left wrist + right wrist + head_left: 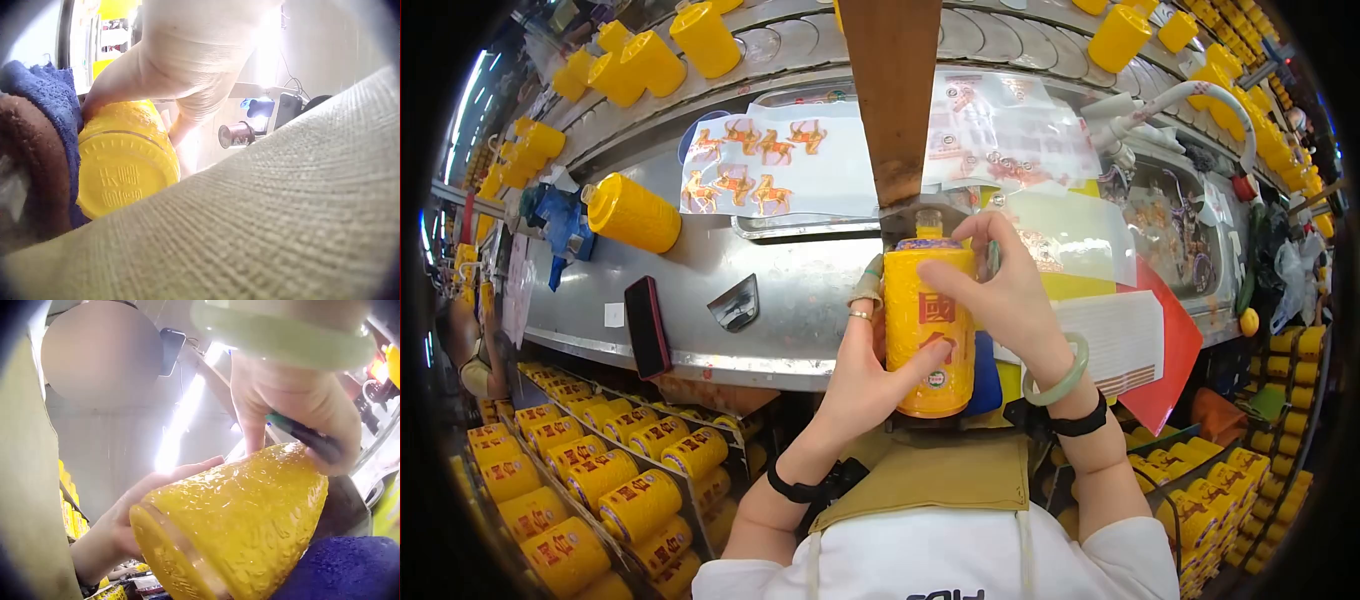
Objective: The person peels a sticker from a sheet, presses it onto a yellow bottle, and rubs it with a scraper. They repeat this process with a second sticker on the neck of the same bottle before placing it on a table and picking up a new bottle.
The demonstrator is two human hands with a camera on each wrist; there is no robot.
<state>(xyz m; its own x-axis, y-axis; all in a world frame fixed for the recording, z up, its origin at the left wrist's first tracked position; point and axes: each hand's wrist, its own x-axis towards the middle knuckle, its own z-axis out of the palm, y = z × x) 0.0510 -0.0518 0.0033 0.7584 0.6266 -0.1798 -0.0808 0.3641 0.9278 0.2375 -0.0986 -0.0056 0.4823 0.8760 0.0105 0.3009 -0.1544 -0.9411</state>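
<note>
A yellow embossed bottle point(931, 340) with red characters and a clear neck stands upright before the person's chest in the head view. The left hand point(875, 370) grips its lower left side, thumb across the front and fingers behind, partly hidden. At the shoulder, the right hand point(1005, 285) holds the bottle with its thumb on the front and its fingers curled by the neck. A small dark piece with a green end point(306, 434) lies along the right fingers. The left wrist view shows the bottle's embossed base point(125, 178).
Horse decal sheets point(775, 160) lie behind on the metal table, left of a wooden post point(892, 90). A phone point(647, 328) and another yellow bottle point(635, 212) are on the left. White paper point(1105, 340) lies right. Crates of bottles point(640, 500) flank the person.
</note>
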